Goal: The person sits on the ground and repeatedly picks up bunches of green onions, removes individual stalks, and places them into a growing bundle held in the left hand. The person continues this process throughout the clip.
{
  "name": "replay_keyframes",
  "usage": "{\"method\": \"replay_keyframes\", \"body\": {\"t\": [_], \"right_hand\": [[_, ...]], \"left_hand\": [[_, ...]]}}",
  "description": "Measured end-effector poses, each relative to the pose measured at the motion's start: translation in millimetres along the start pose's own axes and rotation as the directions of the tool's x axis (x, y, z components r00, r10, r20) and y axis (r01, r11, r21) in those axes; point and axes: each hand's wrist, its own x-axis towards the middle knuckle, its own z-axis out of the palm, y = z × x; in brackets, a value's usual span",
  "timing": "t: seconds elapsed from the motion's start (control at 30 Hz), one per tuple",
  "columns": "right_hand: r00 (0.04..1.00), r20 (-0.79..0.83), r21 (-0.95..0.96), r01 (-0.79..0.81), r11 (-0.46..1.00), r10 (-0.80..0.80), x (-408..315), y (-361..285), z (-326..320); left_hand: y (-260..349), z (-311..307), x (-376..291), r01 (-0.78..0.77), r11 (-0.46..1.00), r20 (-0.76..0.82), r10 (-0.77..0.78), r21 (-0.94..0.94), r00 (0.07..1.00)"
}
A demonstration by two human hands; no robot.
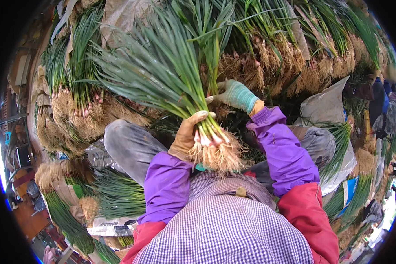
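Observation:
In my left hand (184, 133), in a tan glove, is a fanned bunch of green garlic plants (181, 89). Its pinkish-white bulbs and tangled, straw-coloured roots point toward my lap, while the long green leaves spread up and to the left. My right hand (236, 94), in a teal and cream glove, is just beyond the bunch. Its fingers close around the lower stalks of a few more green garlic plants (214, 66), whose leaves rise toward the pile; the bunch in front partly hides their bases.
A long heap of rooted green garlic (270, 56) curves ahead of me, with more bundles (82, 76) at left. Leafy bundles (122, 191) lie beside my left leg. White sacking (326, 102) is by my right knee. People (382, 99) are at the far right.

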Motion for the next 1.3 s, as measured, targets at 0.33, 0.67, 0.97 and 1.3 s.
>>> {"method": "replay_keyframes", "body": {"t": [0.33,0.67,0.97,1.3], "right_hand": [[0.979,-0.203,0.883,0.181,0.433,0.005,-14.6,25.3,15.0],[0.997,-0.029,0.947,0.052,0.315,-0.076,-6.3,41.4,42.3],[0.938,-0.309,-0.266,-0.245,0.932,0.158,18.5,14.7,-21.4],[0.831,-0.521,-0.271,-0.378,0.885,0.195,-30.9,34.9,35.5]], "left_hand": [[-2.0,-5.6,-5.1,0.009,0.996,0.019,-0.007,-0.085,1.0],[-4.2,4.8,-12.2,0.049,0.991,-0.001,-0.049,-0.121,0.999],[-10.4,-23.3,2.8,0.048,0.983,-0.018,-0.045,0.178,0.999],[-11.8,1.2,-6.8,-0.064,0.996,-0.05,0.067,0.064,0.996]]}}
